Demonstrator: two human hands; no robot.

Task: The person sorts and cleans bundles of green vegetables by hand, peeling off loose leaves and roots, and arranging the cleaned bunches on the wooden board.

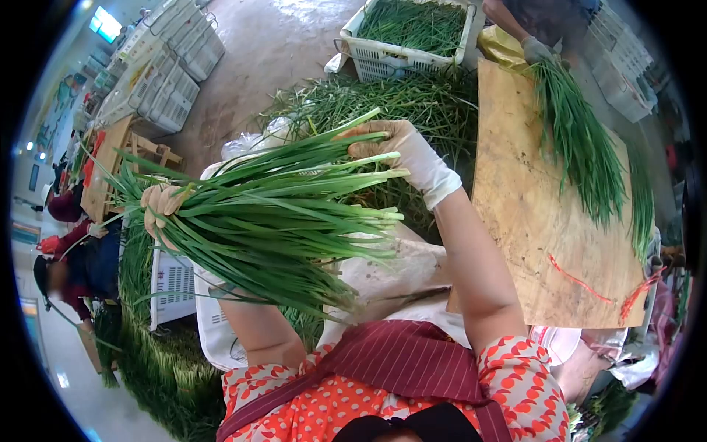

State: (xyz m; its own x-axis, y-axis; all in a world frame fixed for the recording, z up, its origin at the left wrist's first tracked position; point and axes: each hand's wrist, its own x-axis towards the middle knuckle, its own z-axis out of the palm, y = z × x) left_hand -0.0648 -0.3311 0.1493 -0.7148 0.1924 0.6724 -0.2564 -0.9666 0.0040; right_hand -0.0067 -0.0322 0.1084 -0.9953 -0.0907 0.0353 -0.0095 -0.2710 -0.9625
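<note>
Handling a bunch of green stalks [280,214] between two gloved hands. The bunch lies crosswise in front of the body, leaf end in the left hand and pale ends [394,215] toward the right. The left hand [163,208] is closed around the leafy part, its fingers wrapped over the stalks. The right hand [398,151] bends its fingers over the uppermost pale ends; the thumb is partly hidden, so whether it pinches a stalk cannot be told. Good handling probably calls for a firm but not crushing left grip, with the right fingertips working lightly at the uneven ends, one or a few stalks at a time. Leaves drooping below the left hand could slip or bend if that grip loosens.

Surroundings: just beyond the right hand lies a loose heap of greens [420,103], apt to snag stray stalks; past it stands a filled crate [383,65]. To the right hand's right, a wooden board [515,184] limits outward elbow room; it bears red string [580,280] and a bundle [582,140] held by a co-worker's gloved hand [536,50]. Just below the left hand stands a white basket [173,283]; well beyond it, stacked crates [166,85].
</note>
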